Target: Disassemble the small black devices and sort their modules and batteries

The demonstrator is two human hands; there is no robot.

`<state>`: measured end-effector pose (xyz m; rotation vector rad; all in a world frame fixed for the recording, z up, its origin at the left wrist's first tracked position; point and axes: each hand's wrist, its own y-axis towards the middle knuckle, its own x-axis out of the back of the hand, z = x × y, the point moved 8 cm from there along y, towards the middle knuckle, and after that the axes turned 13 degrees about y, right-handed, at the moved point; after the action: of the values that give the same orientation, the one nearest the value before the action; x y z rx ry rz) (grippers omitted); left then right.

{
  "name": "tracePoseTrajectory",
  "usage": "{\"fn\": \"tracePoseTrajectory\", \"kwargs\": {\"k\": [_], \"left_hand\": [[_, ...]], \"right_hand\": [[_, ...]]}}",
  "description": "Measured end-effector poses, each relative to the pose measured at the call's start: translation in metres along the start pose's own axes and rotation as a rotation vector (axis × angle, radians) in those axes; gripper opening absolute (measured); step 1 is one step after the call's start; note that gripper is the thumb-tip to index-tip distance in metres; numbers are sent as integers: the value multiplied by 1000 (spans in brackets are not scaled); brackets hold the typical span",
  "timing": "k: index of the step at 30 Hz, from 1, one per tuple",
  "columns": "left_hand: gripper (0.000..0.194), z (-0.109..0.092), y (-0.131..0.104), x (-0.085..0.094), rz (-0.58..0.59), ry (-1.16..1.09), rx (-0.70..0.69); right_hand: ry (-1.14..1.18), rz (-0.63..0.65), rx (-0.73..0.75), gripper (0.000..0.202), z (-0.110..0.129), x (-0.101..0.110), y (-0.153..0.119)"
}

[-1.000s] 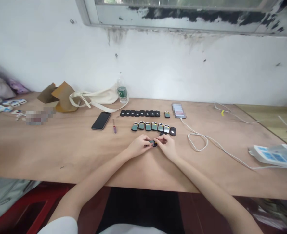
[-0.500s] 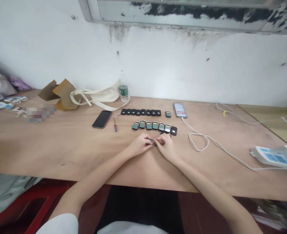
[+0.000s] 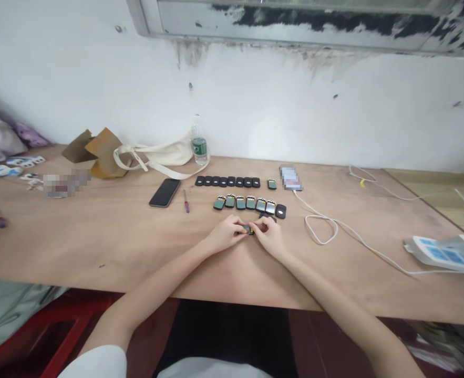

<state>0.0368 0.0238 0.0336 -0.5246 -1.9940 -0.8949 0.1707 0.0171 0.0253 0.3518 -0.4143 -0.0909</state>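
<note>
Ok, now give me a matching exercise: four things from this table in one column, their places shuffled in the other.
1. Nearest gadget
2. Screwdriver
3. Bottle
4. White cable

A. Beside the cream bag
B. Leading to the lit phone
C. In the fingers of the left hand and right hand
D. Just right of the black phone

Pairs: 1-C, 2-D, 3-A, 4-B

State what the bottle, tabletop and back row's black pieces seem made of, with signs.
Bottle: probably clear plastic; wall shows through.
Tabletop: likely wood or veneer, dull brown, faintly streaked.
Black pieces: perhaps dull plastic; dark, rounded, too small to confirm.
</note>
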Motion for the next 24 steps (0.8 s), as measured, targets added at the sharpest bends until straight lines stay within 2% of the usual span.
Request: {"fn": "tracePoseTrajectory", "kwargs": {"k": [7, 14, 24], "left_hand": [[17, -2, -1, -1, -20, 12, -9], [16, -3, -1, -2, -39, 33, -11], [17, -2, -2, -3, -23, 18, -9]], "right_hand": [[-41, 19, 79, 31, 12, -1, 0], [-53, 51, 96, 32, 8, -5, 1], [-292, 144, 262, 32, 20, -12, -12]]}}
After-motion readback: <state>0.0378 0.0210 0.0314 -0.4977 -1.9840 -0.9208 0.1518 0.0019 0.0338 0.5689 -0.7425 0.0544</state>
